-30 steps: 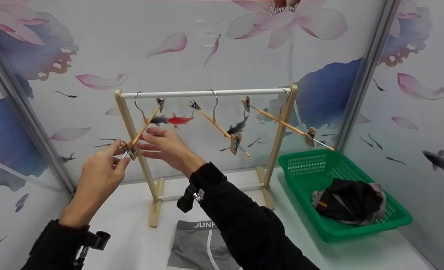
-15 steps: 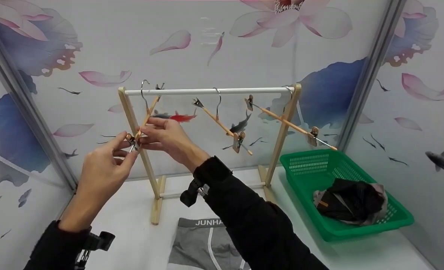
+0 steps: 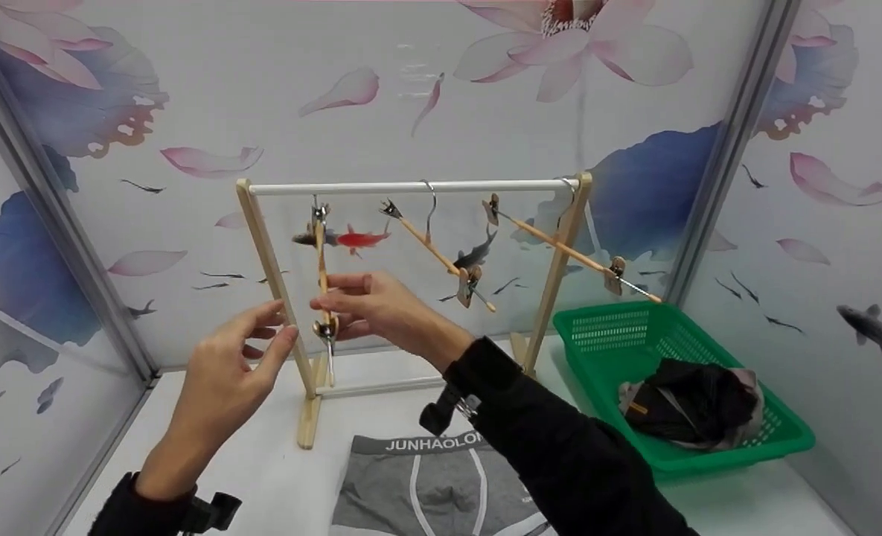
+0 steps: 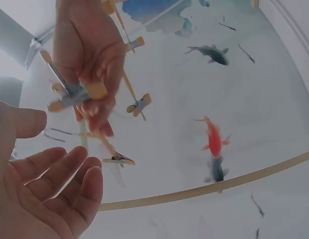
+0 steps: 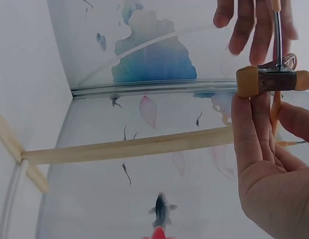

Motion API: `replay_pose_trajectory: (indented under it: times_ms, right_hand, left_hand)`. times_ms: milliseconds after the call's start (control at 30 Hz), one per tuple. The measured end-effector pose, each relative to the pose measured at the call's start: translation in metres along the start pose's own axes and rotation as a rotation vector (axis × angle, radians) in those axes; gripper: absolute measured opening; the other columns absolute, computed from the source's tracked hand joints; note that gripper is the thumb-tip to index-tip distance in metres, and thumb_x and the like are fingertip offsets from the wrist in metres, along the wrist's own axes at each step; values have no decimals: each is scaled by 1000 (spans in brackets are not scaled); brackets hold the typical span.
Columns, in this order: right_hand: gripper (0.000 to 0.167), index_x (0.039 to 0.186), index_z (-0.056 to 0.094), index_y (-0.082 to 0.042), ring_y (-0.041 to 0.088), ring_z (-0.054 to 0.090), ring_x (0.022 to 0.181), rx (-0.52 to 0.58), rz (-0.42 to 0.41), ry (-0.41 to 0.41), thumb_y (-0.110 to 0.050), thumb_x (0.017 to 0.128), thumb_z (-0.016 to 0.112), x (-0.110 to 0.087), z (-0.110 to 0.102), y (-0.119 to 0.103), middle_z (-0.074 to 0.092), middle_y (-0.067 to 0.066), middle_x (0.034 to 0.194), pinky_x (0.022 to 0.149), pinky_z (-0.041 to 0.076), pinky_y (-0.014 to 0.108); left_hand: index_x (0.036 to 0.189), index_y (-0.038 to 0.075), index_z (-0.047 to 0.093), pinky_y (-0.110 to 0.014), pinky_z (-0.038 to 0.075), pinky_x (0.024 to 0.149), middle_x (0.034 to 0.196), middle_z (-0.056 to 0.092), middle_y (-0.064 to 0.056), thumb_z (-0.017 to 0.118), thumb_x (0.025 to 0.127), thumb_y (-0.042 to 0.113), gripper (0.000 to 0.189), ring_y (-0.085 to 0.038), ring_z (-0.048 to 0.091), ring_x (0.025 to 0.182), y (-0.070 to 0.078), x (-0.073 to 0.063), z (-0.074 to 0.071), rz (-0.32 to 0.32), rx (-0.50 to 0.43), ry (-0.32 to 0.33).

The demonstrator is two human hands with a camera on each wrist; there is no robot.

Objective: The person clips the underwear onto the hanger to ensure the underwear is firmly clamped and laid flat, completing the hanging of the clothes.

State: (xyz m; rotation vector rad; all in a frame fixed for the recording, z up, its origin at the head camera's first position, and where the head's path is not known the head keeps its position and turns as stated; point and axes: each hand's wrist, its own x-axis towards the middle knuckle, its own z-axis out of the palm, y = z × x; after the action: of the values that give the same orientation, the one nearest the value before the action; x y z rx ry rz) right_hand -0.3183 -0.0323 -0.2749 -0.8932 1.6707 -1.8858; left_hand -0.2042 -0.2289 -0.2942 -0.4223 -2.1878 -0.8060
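My right hand (image 3: 403, 316) pinches the wooden bar of the leftmost clip hanger (image 3: 321, 257), close behind its near clip (image 3: 326, 327). That hanger now points almost straight toward me, below the white rail (image 3: 381, 187); little of its hook shows. To its left, my left hand (image 3: 232, 365) is held with loosely bent fingers and thumb apart, holding nothing. The left wrist view shows the left palm (image 4: 45, 199) turned up, below the clip (image 4: 77, 95). In the right wrist view, the near clip (image 5: 273, 79) sits just above the right hand's fingers.
Two more clip hangers, a middle one (image 3: 441, 253) and a right one (image 3: 560, 242), hang from the rail of the wooden rack (image 3: 262, 246). Grey boxer briefs (image 3: 381, 491) lie flat in front. A green basket (image 3: 597, 372) at right holds dark crumpled clothing (image 3: 697, 402).
The left hand has let go of the near clip and dropped slightly. The right hand has taken the bar and swung the hanger's near end rightward; its hook, lifted above the rail earlier, is lower.
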Motion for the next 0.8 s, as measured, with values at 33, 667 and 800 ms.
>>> replay_pose_trajectory:
  times_ms: [33,667,800]
  right_hand:
    - [50,147,47,2,24,68,106,-16,12,-16,-14,103,62,-7,-3,3,68,14,125,92,56,40]
    - [40,141,58,-4,11,69,76,-111,176,-322,-14,102,60,-98,-74,74,71,4,105,61,51,23]
    - [39,140,58,-2,9,67,74,-87,198,-387,-13,103,59,-109,-80,84,71,2,104,59,48,21]
  left_hand:
    - [128,1,68,-39,57,71,108,74,-7,72,96,14,35,-21,69,96,-5,-2,4,-2,-4,-7]
    - [147,-4,47,-62,37,107,146,51,-22,77,93,22,67,-41,45,137,-43,-23,66,30,-55,-206]
    - [147,-4,47,-63,37,107,147,51,-21,78,91,26,71,-42,45,137,-43,-28,81,50,-72,-257]
